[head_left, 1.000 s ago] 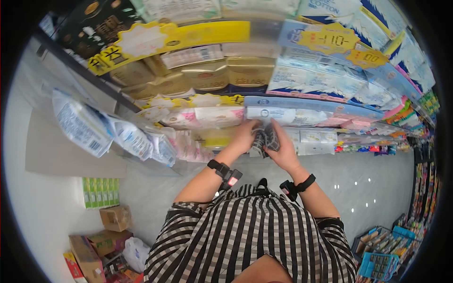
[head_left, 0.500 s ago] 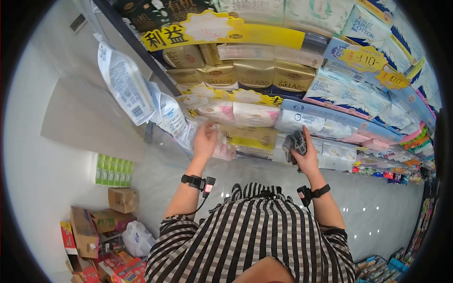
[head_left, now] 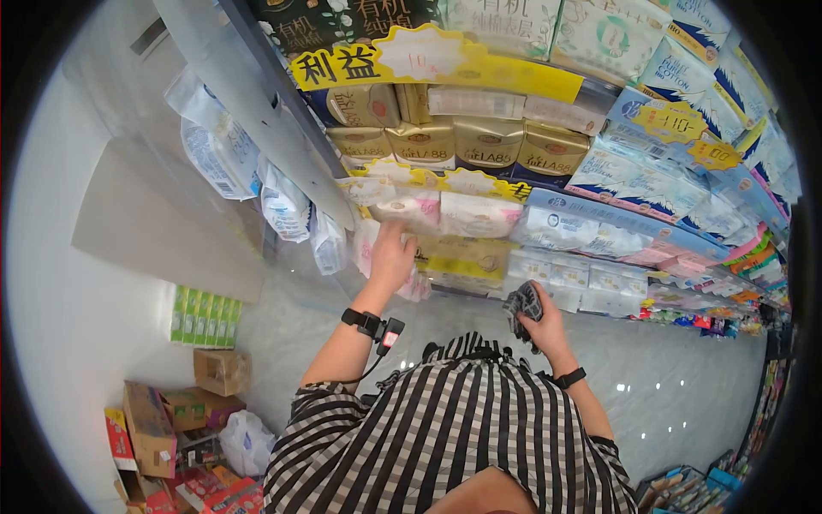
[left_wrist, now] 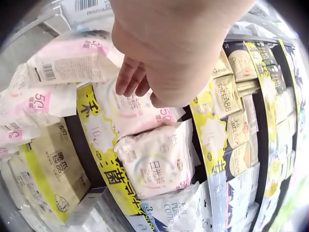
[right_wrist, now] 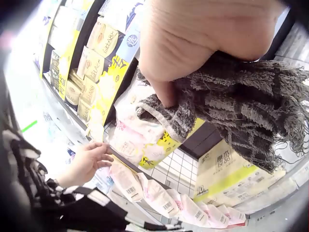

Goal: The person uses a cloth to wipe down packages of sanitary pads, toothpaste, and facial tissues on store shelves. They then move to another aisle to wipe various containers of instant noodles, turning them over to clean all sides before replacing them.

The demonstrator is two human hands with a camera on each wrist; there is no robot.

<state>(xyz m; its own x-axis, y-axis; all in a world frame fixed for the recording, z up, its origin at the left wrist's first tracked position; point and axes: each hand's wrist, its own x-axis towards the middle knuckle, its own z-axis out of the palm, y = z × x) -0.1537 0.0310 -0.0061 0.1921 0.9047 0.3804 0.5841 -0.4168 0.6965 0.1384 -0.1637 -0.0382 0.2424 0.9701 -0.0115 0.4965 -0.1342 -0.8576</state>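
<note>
My left hand (head_left: 391,259) reaches to the left end of the shelf, its fingers loosely extended at a white-and-pink soft pack (left_wrist: 137,108). Beside that pack lies another white-and-pink pack (left_wrist: 155,162) behind the yellow price strip. In the right wrist view the left hand (right_wrist: 89,162) shows from the side, holding nothing. A dark grey checked cloth (right_wrist: 236,104) with frayed edges is bunched in my right hand (head_left: 550,328), fingers curled round it. The cloth (head_left: 521,308) hangs in front of the lower shelf, to the right of the left hand.
Hanging packs (head_left: 285,204) line the shelf's left side panel. Gold packs (head_left: 488,144) fill the tier above, and beige packs (head_left: 458,259) the tier below. Cardboard boxes (head_left: 151,428) and a white plastic bag (head_left: 247,441) lie on the floor at left.
Both hands were together on the cloth. The left hand let go and moved left to the white-and-pink packs; the right hand kept the cloth and moved right, then lower, towards the body.
</note>
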